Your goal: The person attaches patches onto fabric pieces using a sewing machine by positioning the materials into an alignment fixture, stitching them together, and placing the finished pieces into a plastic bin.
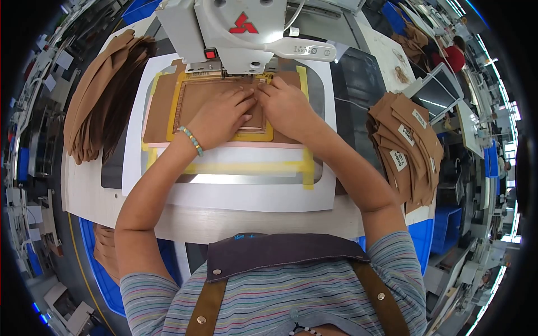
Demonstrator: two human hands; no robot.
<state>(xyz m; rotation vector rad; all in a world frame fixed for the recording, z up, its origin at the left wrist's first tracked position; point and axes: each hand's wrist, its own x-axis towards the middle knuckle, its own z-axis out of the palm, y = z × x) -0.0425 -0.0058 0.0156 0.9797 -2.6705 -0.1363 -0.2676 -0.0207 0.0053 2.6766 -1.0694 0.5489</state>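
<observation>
My left hand (pixel 224 113), a beaded bracelet on its wrist, lies with fingers stretched over a brown fabric piece (pixel 196 101). Close beside it, my right hand (pixel 286 106) has its fingers bent and pressed together at the fabric's upper right; whatever its fingertips hold is hidden. A yellow frame (pixel 172 120) surrounds this part of the fabric, which bears a stitched rectangular outline. Directly above my fingertips is the head of a white sewing machine (pixel 246 31), its needle area partly covered by my hands.
Under the frame lies a white sheet (pixel 235 197) with yellow tape (pixel 246 167). Brown fabric pieces hang in a stack (pixel 92 106) at left. Labelled brown pieces (pixel 406 151) are piled at right. A blue bin (pixel 89 252) stands below the table. A person in red (pixel 455 56) is farther back.
</observation>
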